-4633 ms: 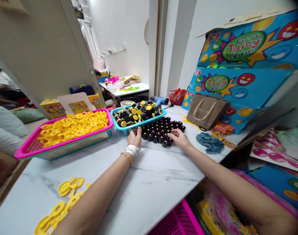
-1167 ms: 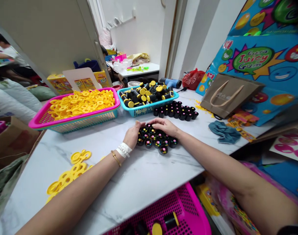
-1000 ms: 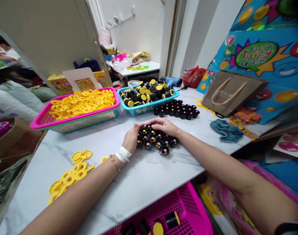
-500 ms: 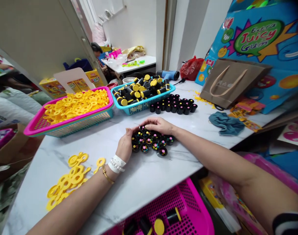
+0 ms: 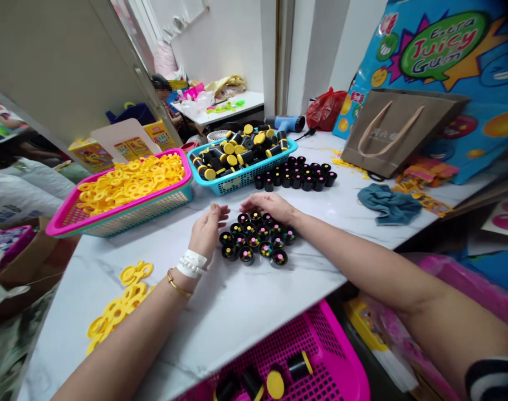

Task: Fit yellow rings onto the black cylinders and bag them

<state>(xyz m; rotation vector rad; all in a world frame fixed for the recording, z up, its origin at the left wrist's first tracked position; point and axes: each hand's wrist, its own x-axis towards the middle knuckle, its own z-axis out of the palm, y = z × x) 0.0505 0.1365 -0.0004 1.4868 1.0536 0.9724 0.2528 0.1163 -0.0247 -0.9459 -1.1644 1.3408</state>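
White marble-patterned table (image 5: 254,312), in a workroom with white walls; a second white table (image 5: 229,108) stands beyond a doorway.

Left to right:
- Loose yellow rings (image 5: 120,303) on the near left of the table; too overlapped to count.
- One pink basket (image 5: 70,220) heaped with yellow rings.
- One teal basket (image 5: 241,175) of black tubes with yellow caps.
- One cluster of small black cups (image 5: 256,239) with coloured beads inside, about fourteen, standing upright at centre.
- A second group of black cups (image 5: 296,175), roughly fourteen, just behind, beside the teal basket.
- One grey-blue cloth (image 5: 387,203).
- One brown paper bag (image 5: 398,131) against a blue carton (image 5: 479,72).

Left hand (image 5: 206,231): open, fingers relaxed, holding nothing, just left of the centre cluster. Right hand (image 5: 270,206): open, palm down, fingertips resting on the cluster's far edge.
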